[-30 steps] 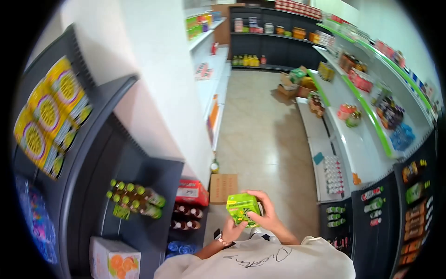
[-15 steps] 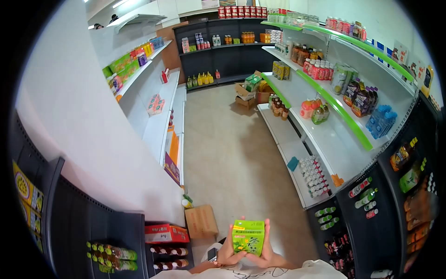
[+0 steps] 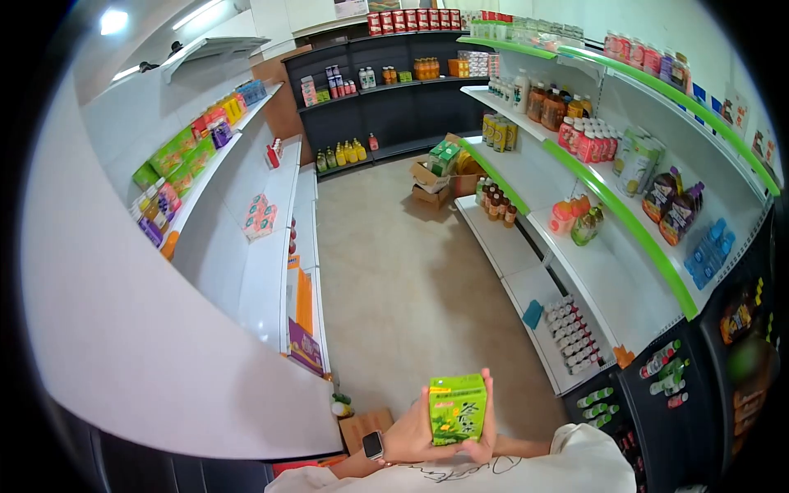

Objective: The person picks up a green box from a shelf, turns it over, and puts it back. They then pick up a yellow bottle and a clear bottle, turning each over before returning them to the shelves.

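A bright green pack of drink cartons [image 3: 458, 411] with dark lettering and yellow flowers is in front of my body at the bottom of the view. My left hand [image 3: 413, 435] wraps its left side, and the wrist below wears a watch [image 3: 373, 445]. On the opposite side, my right hand [image 3: 486, 435] holds the pack with fingers along its edge and thumb low on the front. The front and top of the pack face me; its underside is hidden.
White shelves [image 3: 271, 205] with drinks line the left. Green-edged shelves [image 3: 575, 168] with bottles run along the right. Open cardboard boxes [image 3: 431, 181] stand on the floor [image 3: 386, 271] at the far end, before a dark shelf [image 3: 345, 123]. Another cardboard box [image 3: 362, 427] is near my left arm.
My view has shifted forward along the aisle, so the near shelves and floor box slip toward the frame edges. Both hands still hold the green pack, now slightly higher and further right.
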`<state>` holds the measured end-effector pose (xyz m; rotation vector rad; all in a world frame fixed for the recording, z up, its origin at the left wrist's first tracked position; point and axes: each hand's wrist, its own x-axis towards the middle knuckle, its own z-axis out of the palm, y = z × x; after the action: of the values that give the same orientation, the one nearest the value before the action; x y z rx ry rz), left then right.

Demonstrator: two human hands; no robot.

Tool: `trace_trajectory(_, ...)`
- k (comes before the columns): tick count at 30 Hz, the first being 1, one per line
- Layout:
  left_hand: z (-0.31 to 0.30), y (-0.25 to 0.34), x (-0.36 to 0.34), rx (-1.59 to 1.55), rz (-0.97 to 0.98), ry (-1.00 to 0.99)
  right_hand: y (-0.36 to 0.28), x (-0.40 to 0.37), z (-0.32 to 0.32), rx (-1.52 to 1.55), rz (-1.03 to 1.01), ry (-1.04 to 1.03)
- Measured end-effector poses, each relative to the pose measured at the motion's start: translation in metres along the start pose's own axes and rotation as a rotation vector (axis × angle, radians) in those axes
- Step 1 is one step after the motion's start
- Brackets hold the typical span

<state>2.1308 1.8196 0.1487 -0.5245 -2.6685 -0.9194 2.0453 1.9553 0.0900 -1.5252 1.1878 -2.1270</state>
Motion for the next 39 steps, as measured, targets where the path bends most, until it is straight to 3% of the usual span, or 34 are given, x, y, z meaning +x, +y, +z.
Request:
trace_trajectory(1, -0.002, -0.023, 0.005, -0.227, -0.100, 0.095, 0.010, 0.033, 0.004, 0.153, -0.105, 0.048)
trace_trajectory(2, -0.003, -0.043, 0.011, -0.230, -0.096, 0.093, 0.024, 0.057, 0.007, 0.306, -0.211, 0.096)
trace_trajectory(4, -0.007, -0.080, 0.022, -0.244, 0.054, 0.492, 0.056, 0.087, 0.013, 0.353, -0.255, 0.098)
trace_trajectory(6, -0.021, -0.116, 0.026, -0.350, 0.019, 0.483, 0.086, 0.109, 0.009, 0.406, -0.288, 0.103)
trace_trajectory(8, -0.031, -0.144, 0.032, -0.458, -0.028, 0.475, 0.118, 0.126, 0.002, 0.274, -0.327, 0.073)
trace_trajectory(11, -0.045, -0.183, 0.045, -0.378, 0.026, 0.462, 0.144, 0.141, -0.004, 0.189, -0.253, 0.237)
trace_trajectory(14, -0.072, -0.220, 0.070, -0.346, -0.062, 0.264, 0.190, 0.156, -0.020, 0.037, -0.168, 0.374)
trace_trajectory(15, -0.071, -0.236, 0.069, -0.253, -0.139, 0.271, 0.201, 0.170, -0.026, 0.026, -0.145, 0.413)
trace_trajectory(20, -0.076, -0.331, 0.104, -0.130, -0.172, 0.342, 0.262, 0.244, -0.063, -0.038, -0.023, 0.616)
trace_trajectory(24, -0.118, -0.430, 0.158, -0.335, -0.155, 0.365, 0.348, 0.330, -0.100, -0.019, -0.203, 0.564)
trace_trajectory(26, -0.149, -0.466, 0.190, -0.255, -0.146, 0.438, 0.369, 0.382, -0.117, -0.031, -0.206, 0.551)
trace_trajectory(28, -0.171, -0.502, 0.212, -0.261, -0.161, 0.498, 0.392, 0.428, -0.136, -0.114, -0.164, 0.386)
trace_trajectory(30, -0.199, -0.531, 0.238, -0.705, -0.408, 0.478, 0.415, 0.461, -0.152, -0.291, -0.114, 0.271)
trace_trajectory(31, -0.214, -0.545, 0.252, -0.390, -0.217, 0.437, 0.434, 0.473, -0.156, -0.195, -0.220, 0.311)
trace_trajectory(33, -0.230, -0.566, 0.279, -0.284, -0.121, 0.483, 0.481, 0.503, -0.159, 0.075, -0.528, 0.361)
trace_trajectory(34, -0.237, -0.580, 0.288, -0.183, -0.015, 0.520, 0.494, 0.511, -0.162, 0.088, -0.524, 0.358)
trace_trajectory(36, -0.243, -0.614, 0.294, -0.303, -0.109, 0.476, 0.498, 0.528, -0.173, 0.100, -0.279, 0.306)
trace_trajectory(37, -0.248, -0.632, 0.296, -0.341, -0.144, 0.444, 0.504, 0.546, -0.181, 0.106, -0.286, 0.186)
trace_trajectory(39, -0.254, -0.665, 0.304, -0.388, -0.183, 0.418, 0.536, 0.562, -0.185, 0.049, -0.207, 0.206)
